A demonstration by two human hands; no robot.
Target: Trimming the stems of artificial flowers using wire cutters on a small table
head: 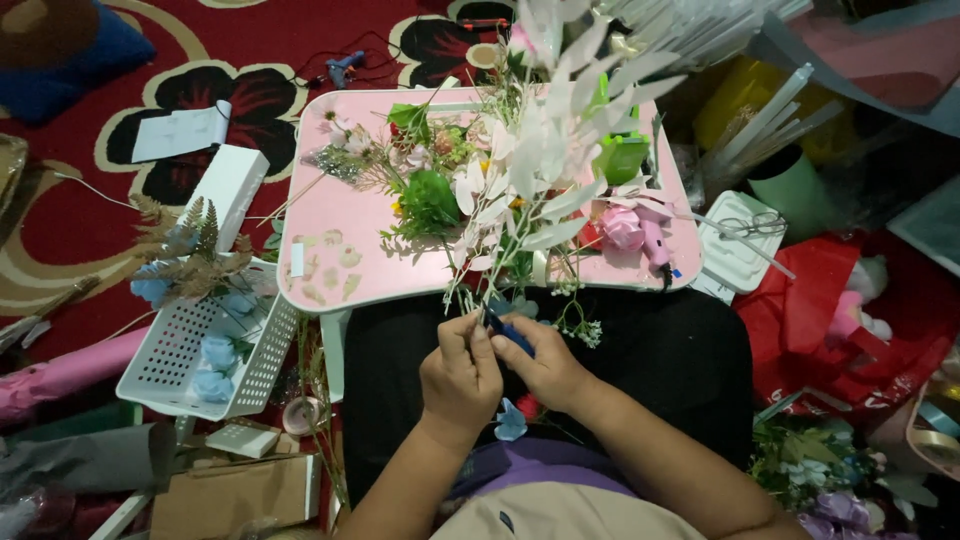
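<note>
Head view shows both hands meeting low over the person's dark lap, just short of the near edge of the pink table [330, 215]. The left hand [460, 378] is curled closed around the gathered stems of a bouquet [520, 170] of pale leaves and small flowers, whose heads fan up and away from the knuckles over the tabletop. The right hand [545, 365], touching the left, pinches a dark blue tool [505, 330] against those stems; whether it is a cutter or a tape holder I cannot tell. My worry is the grip: so tall a spray rises from so short a hold that it could tip or splay if the left fingers slacken, and a blade so near the left thumb could nick it. Beyond the hands, loose greenery and a pink glue gun [655, 243] lie under the leaves, where a swing of the bunch might sweep them. Left of the hands, a white basket [175, 365] holds blue flowers.
</note>
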